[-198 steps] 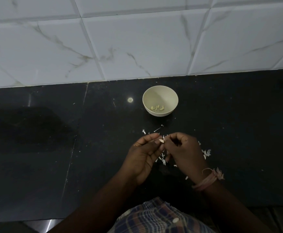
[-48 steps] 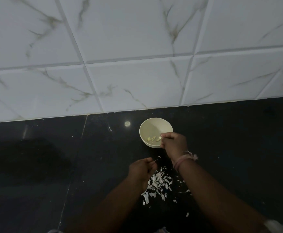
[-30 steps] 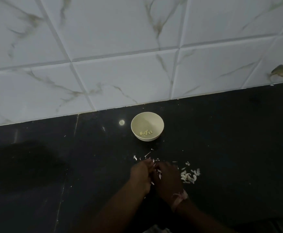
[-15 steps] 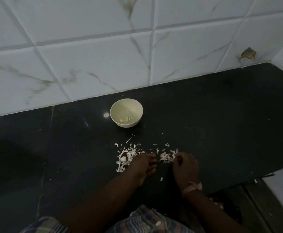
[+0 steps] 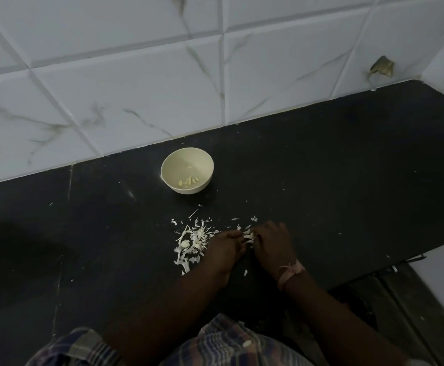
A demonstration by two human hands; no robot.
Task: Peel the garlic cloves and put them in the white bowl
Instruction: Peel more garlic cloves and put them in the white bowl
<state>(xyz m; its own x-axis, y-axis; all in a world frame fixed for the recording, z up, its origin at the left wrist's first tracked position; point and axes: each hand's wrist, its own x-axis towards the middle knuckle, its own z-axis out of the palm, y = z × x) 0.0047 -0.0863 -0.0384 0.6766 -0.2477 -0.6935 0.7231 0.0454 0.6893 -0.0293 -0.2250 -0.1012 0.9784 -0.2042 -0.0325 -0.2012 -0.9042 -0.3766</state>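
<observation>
Garlic cloves (image 5: 249, 235) sit in a small pale clump on the counter (image 5: 347, 180), right between my two hands, with my left hand (image 5: 226, 248) and right hand (image 5: 273, 244) both curled in on them at the fingertips; too dim to tell which hand actually pinches one. Papery white skins (image 5: 192, 243) lie scattered just left of my left hand, thin and flaky. Further back, near the wall, the white bowl (image 5: 187, 174) is round, smooth, matte, with roughly five peeled yellowish cloves (image 5: 188, 181) at the bottom. Counter's glossy black stone, wall is marbled white tile (image 5: 136, 88). Pink thread band (image 5: 291, 272) on my right wrist.
</observation>
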